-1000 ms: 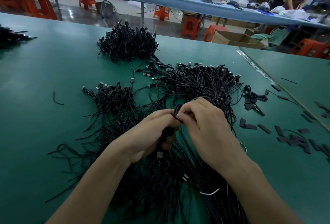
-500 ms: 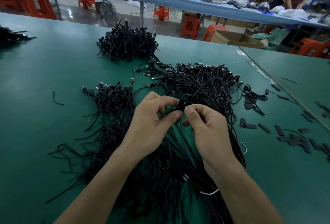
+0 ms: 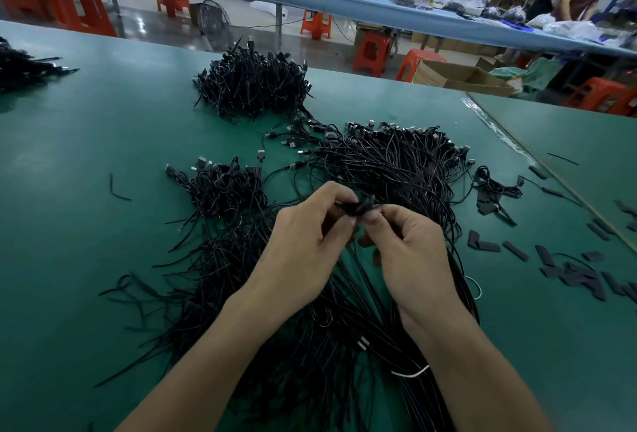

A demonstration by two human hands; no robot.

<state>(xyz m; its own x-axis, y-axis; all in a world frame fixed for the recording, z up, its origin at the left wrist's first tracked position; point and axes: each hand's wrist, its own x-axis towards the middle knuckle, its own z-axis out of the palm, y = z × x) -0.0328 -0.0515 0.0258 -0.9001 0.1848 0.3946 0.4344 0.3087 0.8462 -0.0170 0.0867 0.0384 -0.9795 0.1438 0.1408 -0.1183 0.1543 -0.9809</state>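
Two hands, one small coiled cable between them. Head view only.

- Left hand (image 3: pixel 303 252) and right hand (image 3: pixel 410 255) meet at mid-frame, raised above the green worktop (image 3: pixel 86 224), over the spread of loose cables (image 3: pixel 396 169).
- Coiled cable (image 3: pixel 358 207): a tight black hank held off the worktop between both sets of fingertips. It sits just beyond the knuckles, away from the person.
- Fingers: left thumb and forefinger (image 3: pixel 331 192) curl in and pinch the hank's left end. The right thumb and forefinger (image 3: pixel 375 221) pinch its right end from slightly lower. The other fingers of both hands are loosely bent and hold nothing that I can make out.
- Long axis: roughly left to right across the view, the right end tilted a little upward. Neither hand is clearly nearer; each has one end.
- Judgement: the work looks like winding or tying off a hank. The next twist would turn about that left-right axis, one hand anchoring while the other wraps.
- Small heap (image 3: pixel 224 187) of bundled cables lies to the left, nearer the left hand. A larger far heap (image 3: pixel 255 87) sits well beyond it.
- Black strips (image 3: pixel 482 245) are scattered to the right, nearer the right hand and apart from the fingers.
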